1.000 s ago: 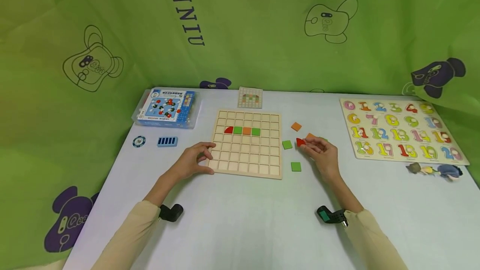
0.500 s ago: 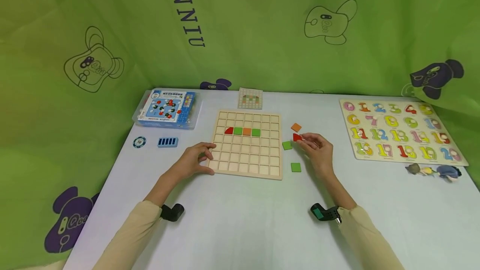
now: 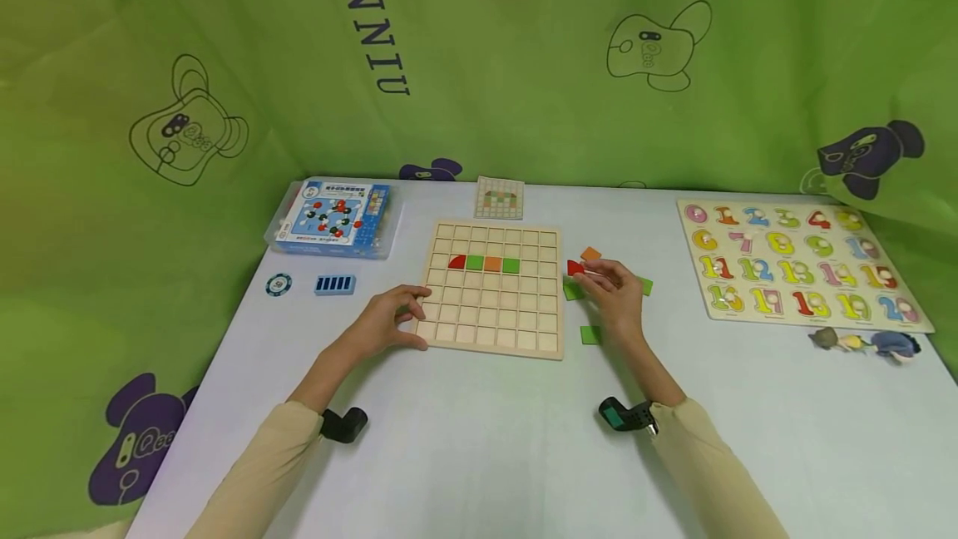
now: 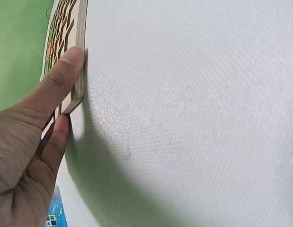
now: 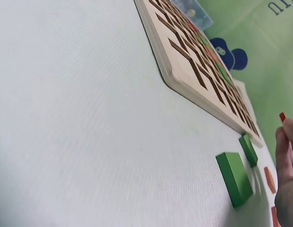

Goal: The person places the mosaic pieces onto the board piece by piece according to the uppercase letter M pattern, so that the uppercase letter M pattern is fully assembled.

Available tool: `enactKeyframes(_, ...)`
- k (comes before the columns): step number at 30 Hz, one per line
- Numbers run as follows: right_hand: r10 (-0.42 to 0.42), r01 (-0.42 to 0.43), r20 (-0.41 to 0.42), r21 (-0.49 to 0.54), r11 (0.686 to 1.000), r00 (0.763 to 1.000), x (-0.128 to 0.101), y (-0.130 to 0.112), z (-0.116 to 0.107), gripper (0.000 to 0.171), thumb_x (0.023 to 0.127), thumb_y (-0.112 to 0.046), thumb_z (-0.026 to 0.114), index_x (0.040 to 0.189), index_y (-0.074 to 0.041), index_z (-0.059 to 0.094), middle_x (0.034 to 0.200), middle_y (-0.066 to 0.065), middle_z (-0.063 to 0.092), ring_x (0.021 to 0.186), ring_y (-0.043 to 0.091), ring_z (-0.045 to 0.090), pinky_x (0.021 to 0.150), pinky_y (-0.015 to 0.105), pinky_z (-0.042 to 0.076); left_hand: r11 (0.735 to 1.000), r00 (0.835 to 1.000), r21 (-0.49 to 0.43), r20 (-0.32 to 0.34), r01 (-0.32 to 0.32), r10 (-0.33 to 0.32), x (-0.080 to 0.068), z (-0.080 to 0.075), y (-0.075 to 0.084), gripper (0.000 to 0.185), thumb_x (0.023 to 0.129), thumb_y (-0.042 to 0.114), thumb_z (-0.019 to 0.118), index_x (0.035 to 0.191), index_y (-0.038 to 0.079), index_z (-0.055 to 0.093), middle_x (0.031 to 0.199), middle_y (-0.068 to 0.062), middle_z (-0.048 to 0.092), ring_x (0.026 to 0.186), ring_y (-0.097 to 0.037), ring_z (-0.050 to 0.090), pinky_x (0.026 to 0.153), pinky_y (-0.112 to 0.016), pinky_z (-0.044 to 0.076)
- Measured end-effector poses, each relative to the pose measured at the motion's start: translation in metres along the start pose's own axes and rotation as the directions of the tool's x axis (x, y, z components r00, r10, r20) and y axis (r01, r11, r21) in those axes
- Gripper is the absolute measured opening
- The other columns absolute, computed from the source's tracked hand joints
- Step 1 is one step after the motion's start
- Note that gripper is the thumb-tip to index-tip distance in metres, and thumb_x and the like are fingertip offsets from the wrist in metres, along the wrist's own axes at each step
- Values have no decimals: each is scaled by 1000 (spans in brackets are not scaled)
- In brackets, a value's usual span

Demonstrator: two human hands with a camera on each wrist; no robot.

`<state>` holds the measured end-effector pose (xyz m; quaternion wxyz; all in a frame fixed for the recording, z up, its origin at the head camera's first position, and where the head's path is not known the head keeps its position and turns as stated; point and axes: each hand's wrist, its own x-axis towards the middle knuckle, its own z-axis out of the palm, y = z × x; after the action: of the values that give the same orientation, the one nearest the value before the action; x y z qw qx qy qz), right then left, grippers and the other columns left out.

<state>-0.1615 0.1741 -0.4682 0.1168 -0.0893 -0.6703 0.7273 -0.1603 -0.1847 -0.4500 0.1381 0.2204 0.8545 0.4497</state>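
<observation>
A wooden grid board lies on the table, with a red quarter-round tile, two green tiles and an orange tile in one row. At its front left corner my left hand rests on the edge, thumb and fingers spread apart; the left wrist view shows the thumb on the rim. My right hand pinches another red quarter-round tile between thumb and fingertips, just right of the board. Beneath and around that hand lie green tiles and an orange tile, partly covered.
A small pattern card lies behind the board. At the back left stands a boxed molecule set, with a round chip and a blue striped block before it. A number puzzle and small figures lie at the right.
My right hand has moved left toward the board with the red quarter-round tile, uncovering a green tile on its right. The left hand has stayed at the board's corner.
</observation>
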Motion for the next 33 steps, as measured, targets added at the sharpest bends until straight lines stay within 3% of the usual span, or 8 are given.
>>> enactKeyframes(6,13,-14,11,20,1000,1000,3,2,12,32,80,8,72,108,16,59,98,10,66,77,6,67,73,15,57,1000,1000,-9,-1,9,-9,-1,0,0,34,63,0,86,86,-2,60,136,-21,50,125,-38,47,99,-37,49)
enactKeyframes(16,-14,17,26,-145,989,1000,3,9,38,28,81,-1,75,105,9,64,104,25,64,78,9,66,67,10,54,1000,1000,-8,-4,-8,8,-1,0,-1,35,64,1,86,86,-2,60,136,-21,50,125,-38,47,99,-37,49)
enactKeyframes(23,-91,89,9,-352,932,996,1,6,56,20,80,0,76,98,6,67,94,22,69,82,31,69,63,6,49,1000,1000,-17,-10,-11,11,-1,1,-3,35,64,1,86,87,-1,60,136,-20,50,124,-37,48,99,-38,49)
enactKeyframes(33,-188,202,76,-423,883,979,3,8,65,19,79,4,75,95,9,65,89,23,68,79,31,66,63,5,47,998,1000,-53,7,17,-17,-1,1,-3,33,65,-3,84,88,-3,60,139,-20,47,128,-38,44,102,-39,46)
